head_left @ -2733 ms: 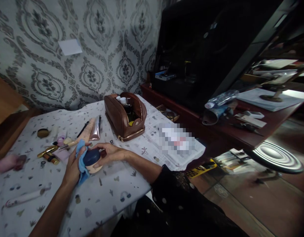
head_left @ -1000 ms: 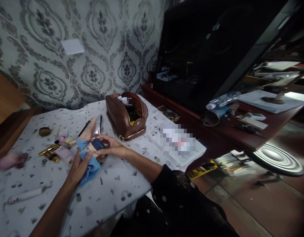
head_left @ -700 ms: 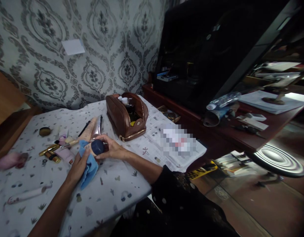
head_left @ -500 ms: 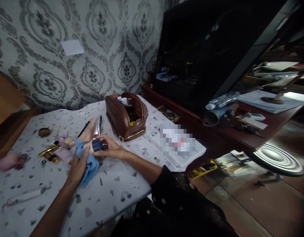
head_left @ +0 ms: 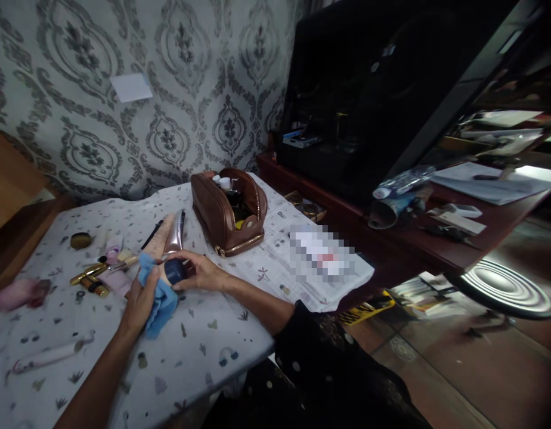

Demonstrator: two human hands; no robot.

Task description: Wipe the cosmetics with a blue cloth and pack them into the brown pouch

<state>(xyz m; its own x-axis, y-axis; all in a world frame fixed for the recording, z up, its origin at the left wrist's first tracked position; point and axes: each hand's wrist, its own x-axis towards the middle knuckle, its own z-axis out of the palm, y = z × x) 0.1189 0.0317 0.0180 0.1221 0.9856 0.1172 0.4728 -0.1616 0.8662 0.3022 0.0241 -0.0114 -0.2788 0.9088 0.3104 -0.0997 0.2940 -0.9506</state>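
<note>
A blue cloth (head_left: pixel 161 311) is gripped in my left hand (head_left: pixel 140 301), its folds hanging below the fingers. Against the cloth lies a small cosmetic bottle with a dark blue cap (head_left: pixel 174 272), tilted on its side. My right hand (head_left: pixel 206 273) has its fingers closed around the capped end. Just beyond my hands are a silver tube (head_left: pixel 176 232) and a beige tube (head_left: pixel 160 237). Several gold and pink cosmetics (head_left: pixel 91 280) lie left of my left hand. The bottle's body is mostly hidden by cloth and fingers.
An open brown makeup bag (head_left: pixel 208 211) with items inside stands behind my hands. A pink soft object (head_left: pixel 18 293) and a pale pink stick-like item (head_left: pixel 49 357) lie on the left. To the right are a dark television (head_left: pixel 369 101) and a plastic bottle (head_left: pixel 403 182).
My right hand's fingers have shifted on the bottle, and its capped end has turned and dipped slightly. The cloth has moved a little with my left hand.
</note>
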